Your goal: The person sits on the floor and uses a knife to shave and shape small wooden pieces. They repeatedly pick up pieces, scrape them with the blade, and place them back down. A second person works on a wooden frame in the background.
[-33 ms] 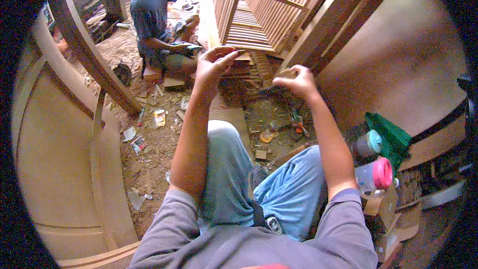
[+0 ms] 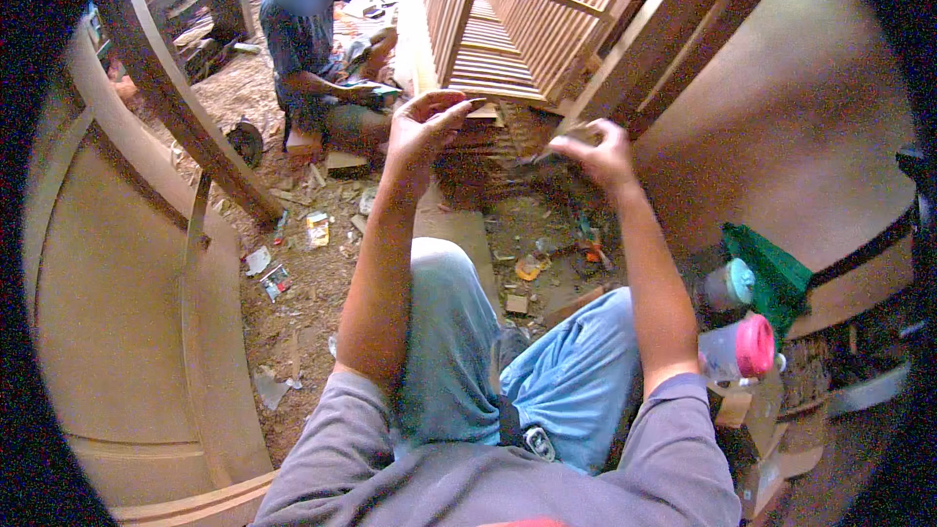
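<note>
My left hand (image 2: 427,135) is raised in front of me, its thumb and fingers pinched. From its fingertips pokes a small thin pointed piece (image 2: 475,101), too small to name. To the right of it, my right hand (image 2: 600,153) is raised with the fingers curled in toward the thumb. A dark blurred shape (image 2: 532,162) shows just left of its fingertips; I cannot make out whether the hand holds it. Both hands are above the littered ground, apart from each other, beyond my bent knees (image 2: 576,342).
Ahead leans a slatted wooden frame (image 2: 468,34), touched by another person (image 2: 303,59) sitting at the far left. A wooden panel (image 2: 117,312) stands at left, a large board (image 2: 761,127) at right. Pink-lidded jug (image 2: 752,346), teal-lidded container (image 2: 737,283) and green bag (image 2: 776,278) sit by my right arm.
My right hand has shifted slightly to the right, away from the left, and its fingers are curled tighter. My left hand keeps its pinch. The view has shifted a little.
</note>
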Demonstrator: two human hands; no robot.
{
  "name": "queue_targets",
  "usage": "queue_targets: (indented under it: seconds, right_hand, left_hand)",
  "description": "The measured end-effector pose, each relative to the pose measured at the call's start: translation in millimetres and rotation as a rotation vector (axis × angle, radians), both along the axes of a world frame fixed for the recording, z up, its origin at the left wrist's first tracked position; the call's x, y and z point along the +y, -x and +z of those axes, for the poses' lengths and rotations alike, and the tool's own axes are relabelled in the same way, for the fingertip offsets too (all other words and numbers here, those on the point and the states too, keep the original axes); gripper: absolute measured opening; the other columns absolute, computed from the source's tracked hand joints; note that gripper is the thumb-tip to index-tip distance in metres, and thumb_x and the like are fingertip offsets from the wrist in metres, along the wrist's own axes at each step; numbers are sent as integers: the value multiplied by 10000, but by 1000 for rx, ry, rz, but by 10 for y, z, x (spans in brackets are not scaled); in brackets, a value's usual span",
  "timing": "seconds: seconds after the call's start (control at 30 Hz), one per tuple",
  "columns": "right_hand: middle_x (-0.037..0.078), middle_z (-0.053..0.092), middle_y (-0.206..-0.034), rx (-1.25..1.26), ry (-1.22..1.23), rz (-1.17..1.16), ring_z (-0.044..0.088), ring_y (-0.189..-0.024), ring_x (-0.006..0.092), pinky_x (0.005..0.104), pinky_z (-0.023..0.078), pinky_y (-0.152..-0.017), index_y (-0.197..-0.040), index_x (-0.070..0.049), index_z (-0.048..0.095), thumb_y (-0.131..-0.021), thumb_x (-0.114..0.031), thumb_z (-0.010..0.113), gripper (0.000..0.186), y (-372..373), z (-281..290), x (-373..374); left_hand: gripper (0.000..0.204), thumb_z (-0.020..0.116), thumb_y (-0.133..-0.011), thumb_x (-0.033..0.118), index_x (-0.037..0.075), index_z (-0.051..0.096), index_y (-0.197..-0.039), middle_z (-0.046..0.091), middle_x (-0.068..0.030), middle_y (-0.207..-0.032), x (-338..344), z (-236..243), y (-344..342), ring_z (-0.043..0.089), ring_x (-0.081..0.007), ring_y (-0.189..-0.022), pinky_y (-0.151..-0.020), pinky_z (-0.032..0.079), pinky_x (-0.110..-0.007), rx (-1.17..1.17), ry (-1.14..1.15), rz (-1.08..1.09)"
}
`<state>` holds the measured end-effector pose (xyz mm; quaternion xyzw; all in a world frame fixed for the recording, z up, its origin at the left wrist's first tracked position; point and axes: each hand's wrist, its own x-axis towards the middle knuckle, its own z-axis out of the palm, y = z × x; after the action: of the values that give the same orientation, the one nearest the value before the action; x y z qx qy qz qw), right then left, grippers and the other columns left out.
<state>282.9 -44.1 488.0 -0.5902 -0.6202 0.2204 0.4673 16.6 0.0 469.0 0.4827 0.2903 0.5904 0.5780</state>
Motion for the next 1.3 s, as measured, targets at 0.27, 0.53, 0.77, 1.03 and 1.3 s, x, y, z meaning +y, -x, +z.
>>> queue_targets:
  seconds: [0.27,0.53,0.77,1.03,1.3]
  right_hand:
    - [6,628,-885,875,-446,-74,620,-752,131,250,531,-554,-938,-142,606,-834,-292,702,206,-322,207,24]
    - [32,632,-818,1231,263,-72,649,-722,204,262,559,-554,-851,-114,592,-832,-305,703,221,-315,-708,632]
    - [96,645,-828,1628,369,286,627,-696,198,333,551,-644,-899,-83,598,-870,-299,639,221,-326,-819,765]
    - [115,639,-929,1369,290,260,644,-845,265,395,515,-846,-1064,-29,532,-801,-105,534,274,-354,-767,594]
    - [70,572,-755,751,280,-70,577,-618,157,287,500,-548,-1059,-20,470,-849,-202,615,313,-455,-982,677]
  left_hand:
    - [221,738,-800,135,37,663,-983,651,8,-846,113,29,-228,549,-47,-692,-613,422,-186,-31,62,32]
    - [196,728,-805,112,43,660,-976,649,10,-836,267,-73,-466,556,-53,-706,-632,430,-187,62,110,4]
    - [188,719,-820,132,71,661,-988,647,21,-850,502,-249,-659,552,-40,-699,-600,423,-183,29,205,65]
    - [283,751,-795,134,-6,637,-1012,674,-61,-916,627,-489,-1424,625,-113,-784,-689,502,-236,-7,122,82]
    - [254,707,-831,114,0,640,-1048,656,-49,-878,626,-805,-1904,596,-101,-739,-650,490,-241,-111,237,15]
